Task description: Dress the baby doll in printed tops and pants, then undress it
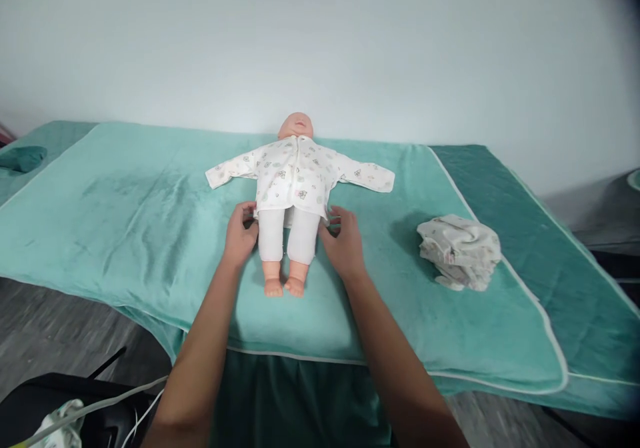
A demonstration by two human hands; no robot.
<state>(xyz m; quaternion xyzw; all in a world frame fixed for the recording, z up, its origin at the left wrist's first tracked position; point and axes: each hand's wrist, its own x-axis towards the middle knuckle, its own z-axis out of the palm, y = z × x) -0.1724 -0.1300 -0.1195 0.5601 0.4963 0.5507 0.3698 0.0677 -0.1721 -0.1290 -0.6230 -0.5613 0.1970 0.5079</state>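
Note:
A baby doll (296, 128) lies on its back on a light teal blanket (125, 201), head toward the wall. It wears a white patterned shirt (295, 175) with sleeves spread out and white pants (289, 235); its bare feet point at me. My left hand (240, 235) rests at the doll's hip on the left side, fingers curled at the shirt hem and the pants' waist. My right hand (343, 238) does the same on the right side, fingers bent against the hem.
A folded pile of patterned baby clothes (459, 251) lies on the blanket to the right. A darker green sheet (550, 248) covers the bed beneath. A dark green cloth (23, 158) sits far left. White cables (100, 408) and a black object are on the floor.

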